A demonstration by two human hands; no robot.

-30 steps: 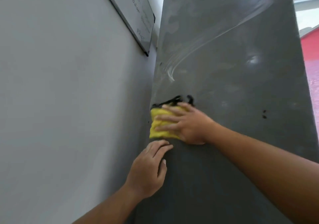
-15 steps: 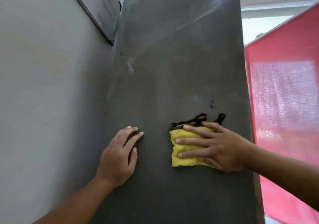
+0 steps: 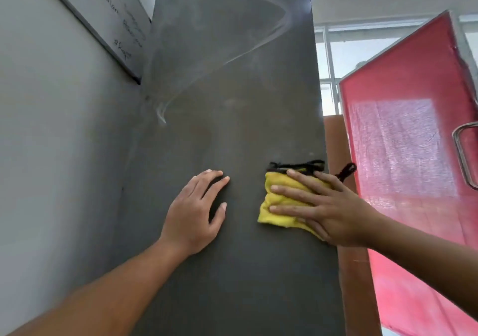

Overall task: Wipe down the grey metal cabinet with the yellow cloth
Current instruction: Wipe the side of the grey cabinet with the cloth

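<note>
The grey metal cabinet [image 3: 232, 118] rises in front of me, its flat side panel showing a pale curved wipe streak near the top. A folded yellow cloth [image 3: 278, 203] with black trim and a black loop lies flat on the panel at its right edge. My right hand [image 3: 328, 209] presses on the cloth with fingers spread, covering its right half. My left hand [image 3: 196, 211] rests flat on the bare panel to the left of the cloth, fingers apart, holding nothing.
A pale wall [image 3: 51, 154] meets the cabinet on the left and carries a whiteboard [image 3: 103, 17] with handwriting. To the right stands a red translucent panel [image 3: 403, 154] with a metal handle [image 3: 463, 154]. Windows show behind it.
My right hand has slid the cloth from the panel's left edge across to its right edge. My left hand stays flat on the panel, now left of the cloth.
</note>
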